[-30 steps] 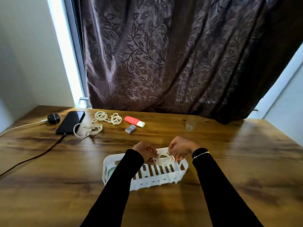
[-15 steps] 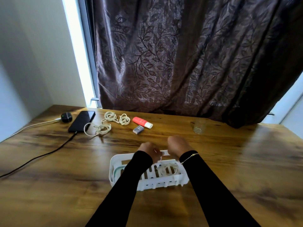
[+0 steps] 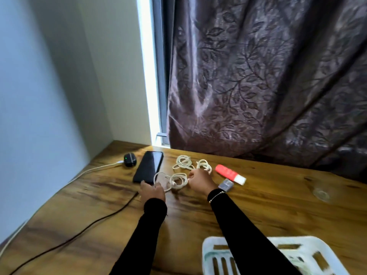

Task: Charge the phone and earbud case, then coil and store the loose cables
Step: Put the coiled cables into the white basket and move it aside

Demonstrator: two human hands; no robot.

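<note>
A black phone lies at the back left of the wooden table with a dark cable plugged into its near end. To its left, a black earbud case shows a green light and has a white cable attached. Three loose white cables lie beside the phone: a near coil and two far coils. My left hand rests on the near coil's loose loop, fingers relaxed. My right hand pinches that coil's right side with curled fingers.
A coral tube with a white cap and a small grey block lie right of my right hand. A clear glass stands farther right. The white slotted basket sits at the near right. A brown curtain hangs behind.
Both hands left the basket, where a coiled cable now lies, and reached forward-left to the loose cables by the phone. The view swung left and down.
</note>
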